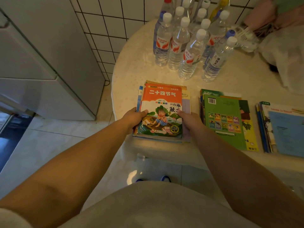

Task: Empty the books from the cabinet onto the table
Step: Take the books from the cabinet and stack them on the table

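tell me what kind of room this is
Probably a home kitchen or dining corner. A white-tiled wall runs behind a round table crowded with water bottles, a grey appliance like a fridge stands beside it, and children's books are stacked on the table.

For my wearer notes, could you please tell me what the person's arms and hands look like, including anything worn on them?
Both forearms are bare up to the frame edge. The left hand and right hand carry no gloves, and no watch, bracelet or ring shows. Only at the lower left corner does a pale, light beige short sleeve appear, matching the light garment over the torso. No markings or cables are visible on either arm.
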